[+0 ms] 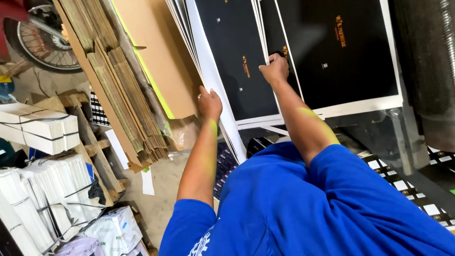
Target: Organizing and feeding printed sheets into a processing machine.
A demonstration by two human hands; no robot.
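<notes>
Head view, looking down over a blue shirt (303, 204), and both arms are stretched out toward a stack of large printed sheets (237, 57). The sheets are black with white borders and small orange marks, and they fill the upper middle of the picture. Their long edges run from upper left to lower right, so the whole stack sits at a slant, with its near corner pointing down toward the person's chest.

The left hand (209, 103) is on the stack's left edge, where the white sheet edges fan out thin. Fingers are curled around that edge, gripping the sheets, with the thumb side toward us.

The right hand (275, 68) is further up and to the right, closed on the white border of a sheet at the seam between the two black panels. The knuckles are bunched and the grip is tight. Just to its right lies a second black sheet (339, 52), slanted the same way.

Left of the stack, a brown cardboard sheet (156, 52) leans right against it, and beyond that is a thick pile of flattened corrugated board (118, 85). At far left sit strapped bundles of white paper (38, 128), with a wheel (42, 42) up in the corner. Strips with white squares (407, 185) run along the lower right.
</notes>
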